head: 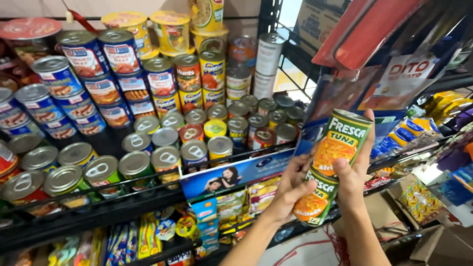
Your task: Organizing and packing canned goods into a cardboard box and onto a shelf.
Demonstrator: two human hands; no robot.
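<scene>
Two green-and-orange metal tuna cans, upper [341, 143] stacked on lower [315, 199], were held up in front of the black wire shelf [123, 199]. Left hand [290, 189] and right hand [354, 172] were clamped around their sides. Probably rigid, heavyish, slick-labelled, so gripping the sidewalls seemed best.

Two green tuna cans [329, 167] are in hand, stacked end to end, one hand [289, 189] on the lower can and one hand [355, 170] on the upper. Left of them, the black wire shelf [98, 209] carries several dozen further cans; exact count cannot be told. Below that shelf, packets [148, 236] number over ten.
</scene>
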